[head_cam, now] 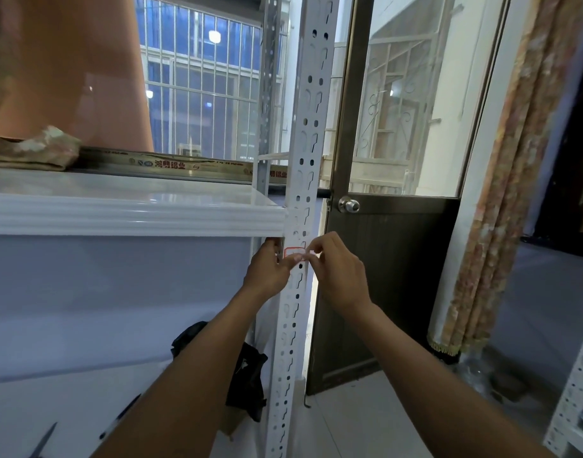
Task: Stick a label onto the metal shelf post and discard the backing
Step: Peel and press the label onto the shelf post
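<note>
Nearest you there's one crumpled black bag (247, 375) down on the floor by the foot of the rack. Both forearms reach up past it to the same spot. Your left hand (267, 269) has its fingers curled round the left edge of the metal shelf post (311, 94), with the thumb laid across the bottom of the label (293, 251). Your right hand (333, 269) looks to be pinching the label's right edge with bunched fingertips. I honestly can't make out any backing, it's too small. The label, red border and all, sits on the front face of the post, just under the white shelf board (135, 216) and right between your two hands. The post runs straight up and down and the label lies across it, so I'd guess the next move is a sideways smooth-down, and your left thumb is the closer one for that. Count-wise it's one label and two hands. There's one post you're working on, plus a second post (270, 94) behind it. Further back there's one door (382, 259) with one knob (348, 204).
</note>
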